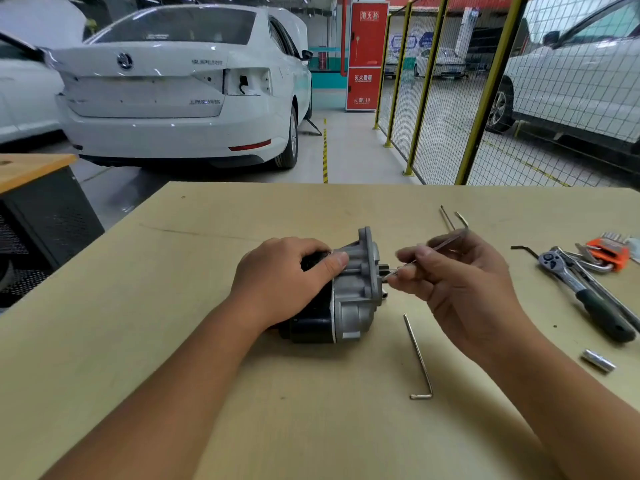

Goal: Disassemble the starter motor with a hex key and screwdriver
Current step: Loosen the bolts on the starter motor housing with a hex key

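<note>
My left hand [284,275] is curling over the motor [341,292] and holding it down on the counter [207,237]. My thumb is pressing on the gray metal end. My right hand [460,285] is pinching a thin hex key [431,252] between my thumb and fingers. The tip of the key is pointing at the gray end of the motor, right by the little stub that is sticking out. I cannot tell if the tip is inside a screw.

The motor is lying on its side in the middle of the counter. Its black body is under my left hand, and its gray end is facing my right hand.

A second hex key [419,358] is lying on the counter just in front of the motor, near my right arm. Two more keys [453,220] are lying behind my right hand. Far to the right, a ratchet [585,292] with a black grip is resting on the counter, next to an orange key holder [611,252]. A small shiny socket [598,360] is lying near the ratchet's grip.

Past the counter, a white car [180,91] is sitting on the floor, and a yellow fence [450,98] is standing to the right.
</note>
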Motion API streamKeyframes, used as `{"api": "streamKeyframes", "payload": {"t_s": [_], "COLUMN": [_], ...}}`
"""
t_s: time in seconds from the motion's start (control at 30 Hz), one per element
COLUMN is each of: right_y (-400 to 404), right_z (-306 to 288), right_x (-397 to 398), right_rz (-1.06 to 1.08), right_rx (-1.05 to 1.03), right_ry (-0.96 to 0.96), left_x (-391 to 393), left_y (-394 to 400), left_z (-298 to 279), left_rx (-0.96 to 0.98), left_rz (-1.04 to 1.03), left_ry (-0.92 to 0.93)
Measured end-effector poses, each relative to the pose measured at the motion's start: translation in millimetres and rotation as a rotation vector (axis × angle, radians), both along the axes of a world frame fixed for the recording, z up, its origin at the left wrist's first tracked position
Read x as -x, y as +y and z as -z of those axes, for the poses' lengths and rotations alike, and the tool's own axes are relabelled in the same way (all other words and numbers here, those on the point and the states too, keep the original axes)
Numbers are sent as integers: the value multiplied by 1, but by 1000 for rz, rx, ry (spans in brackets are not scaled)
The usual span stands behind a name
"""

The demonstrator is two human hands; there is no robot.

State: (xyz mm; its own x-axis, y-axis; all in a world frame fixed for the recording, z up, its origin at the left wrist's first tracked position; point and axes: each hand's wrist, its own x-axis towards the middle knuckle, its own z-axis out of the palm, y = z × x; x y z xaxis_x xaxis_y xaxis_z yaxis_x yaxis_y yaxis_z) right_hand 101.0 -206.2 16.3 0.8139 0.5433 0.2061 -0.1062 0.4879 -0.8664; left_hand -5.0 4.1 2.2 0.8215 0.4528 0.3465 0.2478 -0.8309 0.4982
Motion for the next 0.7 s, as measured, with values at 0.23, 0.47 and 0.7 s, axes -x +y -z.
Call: {"api": "streamKeyframes", "payload": {"t_s": [0.23,0.47,0.7], "right_y": [2,-15,-23], "right_z": [5,-5,-8], "right_x": [1,-13,-23], "right_rz": [-13,-49,-47], "right_rx": [198,466,649], "right_ry": [43,-65,-351], "left_x": [0,1,2], "left_y": [2,0,-2], "left_z": [1,0,-4], "left_rx": [3,27,63], "left_rz": [-1,4,17], "left_ry": [-10,-1,-22]}}
